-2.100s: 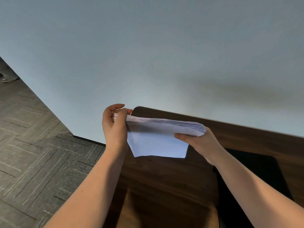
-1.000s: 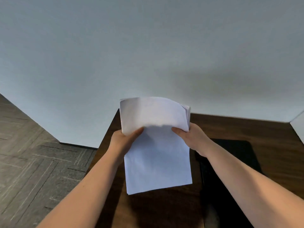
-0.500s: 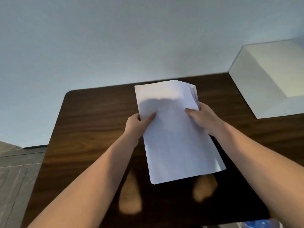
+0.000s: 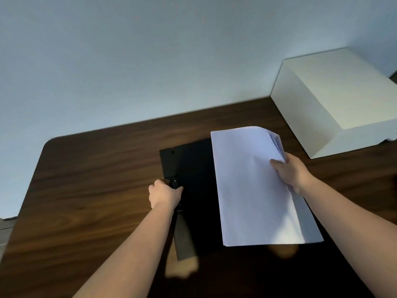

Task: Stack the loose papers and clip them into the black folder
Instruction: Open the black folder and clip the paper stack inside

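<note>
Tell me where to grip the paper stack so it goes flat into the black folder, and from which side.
Grip the paper stack on its right long edge, near the top, coming from the right, as the right hand does now. That leaves the left edge free to slide toward the clip at the black folder's spine, where the left hand is. The far corner fans open, so pinch firmly.

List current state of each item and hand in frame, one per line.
paper stack: held over folder, far corner fanned, not clipped
black folder: flat on table, clip side at left
clip mechanism: under left hand; open or shut unclear
left hand: on clip
right hand: gripping stack's right edge
</note>
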